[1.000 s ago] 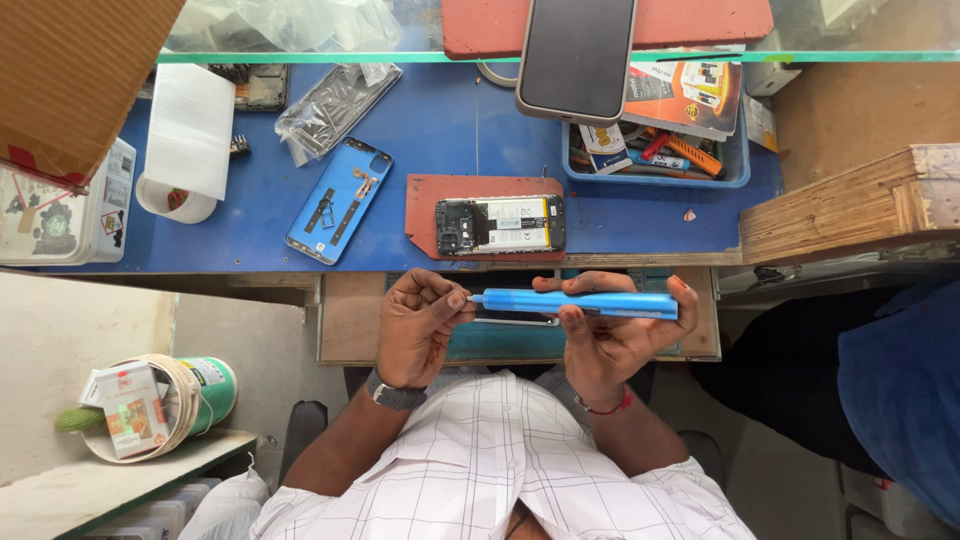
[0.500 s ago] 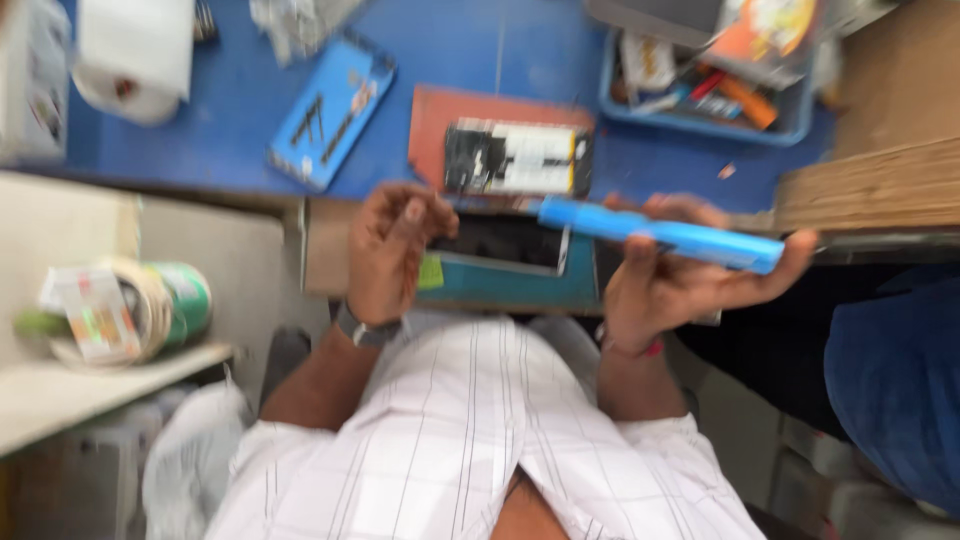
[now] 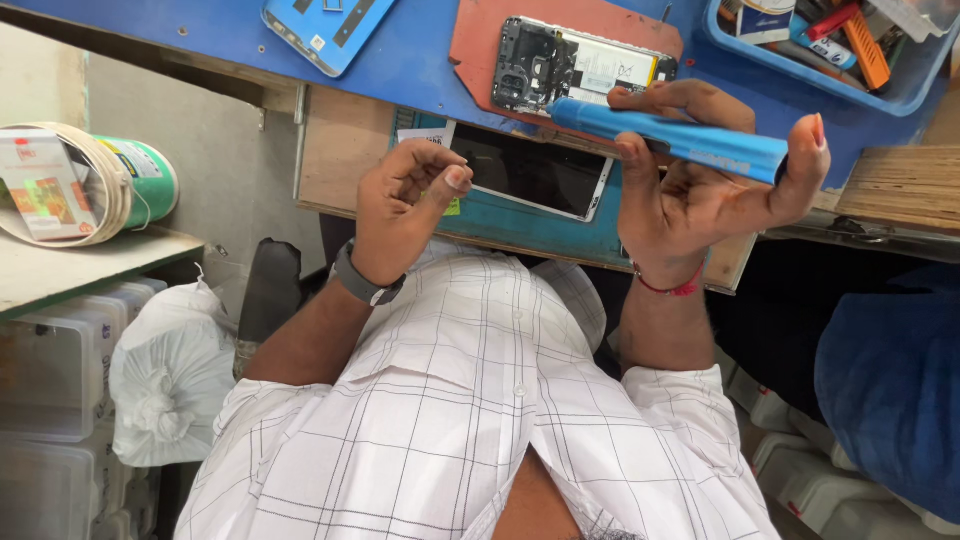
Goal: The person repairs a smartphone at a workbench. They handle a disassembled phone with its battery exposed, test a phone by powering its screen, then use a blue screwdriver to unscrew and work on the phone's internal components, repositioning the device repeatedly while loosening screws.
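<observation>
**Blue screwdriver held over an opened phone**

The blue screwdriver lies nearly level in the right hand, thumb and fingertips clasped around its barrel; its tip is hidden against the opened phone, so contact cannot be confirmed.

The blue table runs along the top, cut off by the frame edge. A wooden drawer juts out below it, partly covered by both hands. The red mat carries the opened phone. A second phone with a dark screen lies in the drawer. The blue tray of tools is cropped at the corner. The left hand is curled, thumb pressed to forefinger; whether it pinches anything is too small to tell.
</observation>
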Available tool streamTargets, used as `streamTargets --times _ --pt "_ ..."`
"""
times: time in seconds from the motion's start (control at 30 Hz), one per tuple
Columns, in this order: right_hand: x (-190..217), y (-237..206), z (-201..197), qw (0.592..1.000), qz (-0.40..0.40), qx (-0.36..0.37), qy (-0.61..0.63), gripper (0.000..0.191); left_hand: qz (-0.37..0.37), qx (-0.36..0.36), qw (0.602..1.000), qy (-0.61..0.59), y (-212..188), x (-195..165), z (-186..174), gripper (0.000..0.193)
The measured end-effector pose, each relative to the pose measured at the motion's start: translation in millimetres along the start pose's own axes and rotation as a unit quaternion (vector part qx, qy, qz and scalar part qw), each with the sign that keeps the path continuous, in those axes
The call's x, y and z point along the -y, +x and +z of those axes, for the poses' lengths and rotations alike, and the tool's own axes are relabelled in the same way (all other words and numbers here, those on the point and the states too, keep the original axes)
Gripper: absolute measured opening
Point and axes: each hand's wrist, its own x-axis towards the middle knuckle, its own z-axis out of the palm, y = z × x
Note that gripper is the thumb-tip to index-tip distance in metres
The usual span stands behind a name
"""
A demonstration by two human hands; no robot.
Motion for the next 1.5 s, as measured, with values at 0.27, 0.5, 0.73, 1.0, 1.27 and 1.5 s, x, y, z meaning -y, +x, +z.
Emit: streamTargets --times 0.27,0.5,0.73,1.0,1.27,1.5 --pt "-1.8 3.1 -1.3 0.998 -0.022 0.015 -0.050 0.091 -0.018 -0.007 1.000 -0.005 2.7 3.9 -2.6 0.017" --pt "-7.3 4.6 -2.8 0.999 0.001 0.012 -0.036 0.089 -0.015 -0.008 1.000 -0.005 3.7 2.6 -3.1 0.018" --pt "-11.8 11.3 4.6 0.999 -0.001 0.024 -0.030 0.084 -0.011 -0.015 1.000 -0.005 1.4 1.5 -4.7 0.016" --pt "-4.3 39.1 4.2 0.992 0.013 0.128 0.006 0.077 0.066 -0.046 0.995 0.057 18.5 -21.3 -14.7 0.014" --pt "2.0 53.9 12.2 0.983 0.014 0.184 0.003 0.070 0.295 -0.108 0.846 0.430 69.7 -45.5 -60.2 0.019" --pt "-1.0 54.3 9.2 0.982 0.003 0.190 -0.006 0.068 0.306 -0.070 0.726 0.612 127.9 -37.8 -95.2 0.012"
